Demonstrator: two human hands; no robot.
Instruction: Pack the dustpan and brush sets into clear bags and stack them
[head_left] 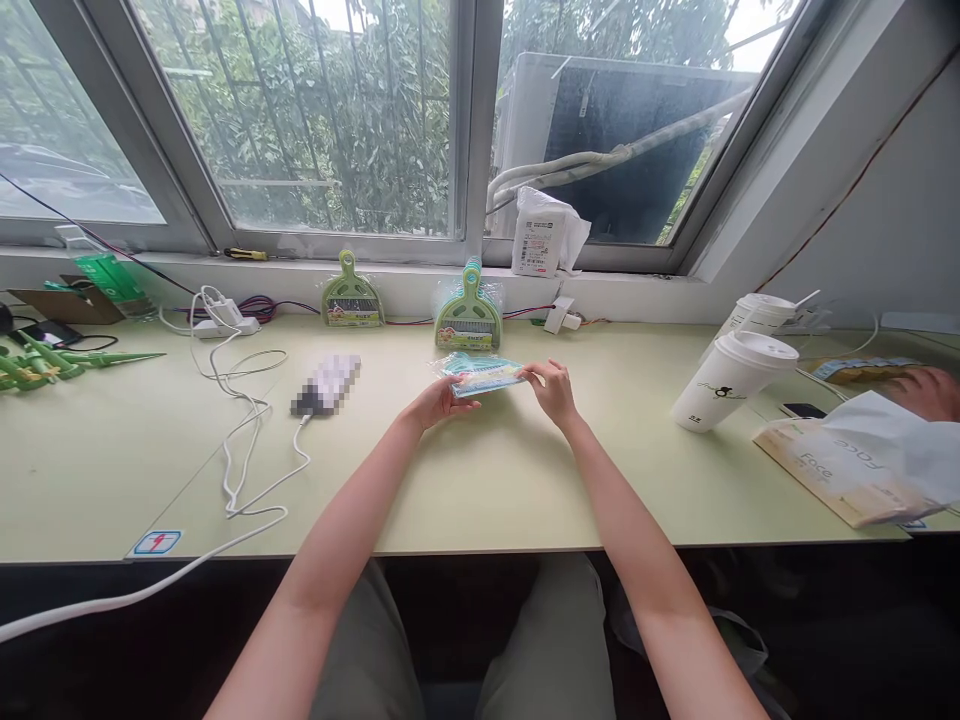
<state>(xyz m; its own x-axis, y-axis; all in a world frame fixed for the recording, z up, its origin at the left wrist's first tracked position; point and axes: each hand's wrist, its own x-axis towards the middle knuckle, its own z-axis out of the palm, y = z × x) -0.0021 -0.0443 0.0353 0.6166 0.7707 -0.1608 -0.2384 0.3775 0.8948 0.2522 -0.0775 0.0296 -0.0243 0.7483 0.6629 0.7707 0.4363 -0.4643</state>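
Observation:
Between my hands is a blue mini dustpan-and-brush set (487,379) in clear plastic wrap, tilted just above the table. My left hand (441,404) grips its left end, thumb on top and fingers beneath. At the right end, the thumb and fingertips of my right hand (553,391) pinch the wrapping's edge. Right behind it, a green dustpan-and-brush set (469,318) stands upright against the wall, with more wrapped sets stacked behind. Another green set (351,300) leans on the wall farther left.
To the left lie a blurred-out phone (327,384) and a white cable (238,440). White paper cups (731,380) and a tissue pack (840,465) stand at the right. Another person's hand (926,392) rests at the far right. A white package (541,238) sits on the sill.

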